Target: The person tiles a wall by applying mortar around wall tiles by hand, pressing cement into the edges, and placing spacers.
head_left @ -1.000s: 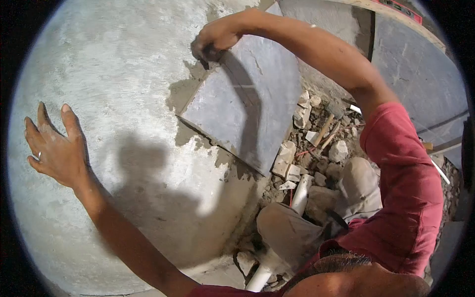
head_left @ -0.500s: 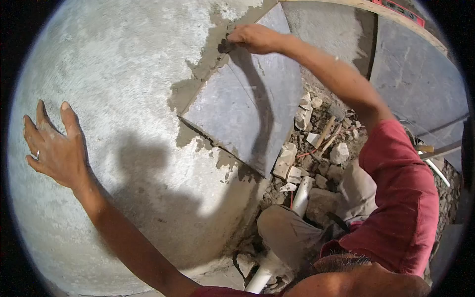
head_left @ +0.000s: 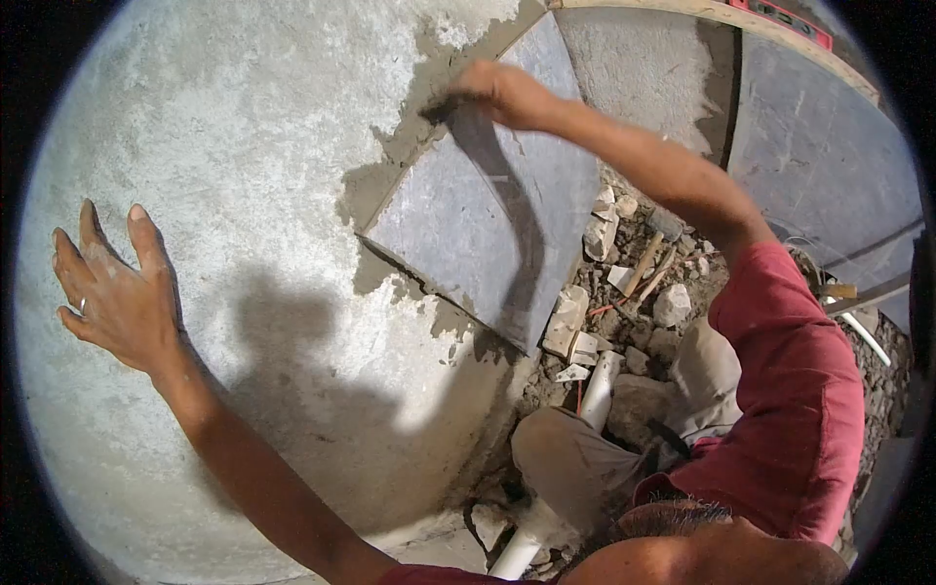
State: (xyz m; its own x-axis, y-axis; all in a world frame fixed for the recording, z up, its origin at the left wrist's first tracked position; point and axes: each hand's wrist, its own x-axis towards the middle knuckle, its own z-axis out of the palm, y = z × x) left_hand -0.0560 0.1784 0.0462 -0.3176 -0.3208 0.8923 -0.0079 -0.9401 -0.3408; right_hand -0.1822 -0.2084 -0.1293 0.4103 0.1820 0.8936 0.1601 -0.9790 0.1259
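My left hand [head_left: 122, 307] rests on the rough grey wall [head_left: 263, 146], fingers spread, a ring on one of them. At the upper left edge of a large grey tile [head_left: 439, 210], my right hand [head_left: 507, 95] is closed around a small dark thing [head_left: 439, 109]. The hand is blurred and covers most of that thing, so its kind is unclear. Wet mortar [head_left: 375, 190] borders the tile along its upper left and lower left edges. A shadow of my right arm falls across the tile's face.
Broken stones [head_left: 565, 317] and a hammer [head_left: 646, 255] lie on the ground right of the tile. A white pipe [head_left: 517, 554] runs beside my knee. Another grey tile [head_left: 819, 146] stands at the right. A red level [head_left: 780, 19] lies by a wooden strip [head_left: 673, 10] at the top.
My right hand has moved slightly down and to the right in the view, with the dark thing still in it. My left hand stays spread on the wall.
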